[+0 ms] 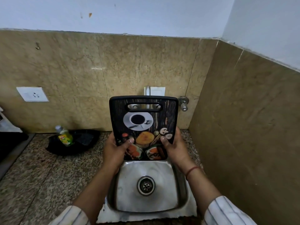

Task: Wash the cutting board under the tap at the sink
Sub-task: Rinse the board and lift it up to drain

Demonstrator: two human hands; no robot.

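You have one view only, from the camera on your head, wide-angle, so straight edges bow toward the frame's borders. It faces forward and down from close above the sink, which sits low and centre. The stone-tiled back wall fills the upper half, and the worktop runs left.

My board stands upright right in front of the tap, blocking the way to it. Below, the sink basin lies open. Left counter has a soap bottle on a dark tray; the right wall crowds close.
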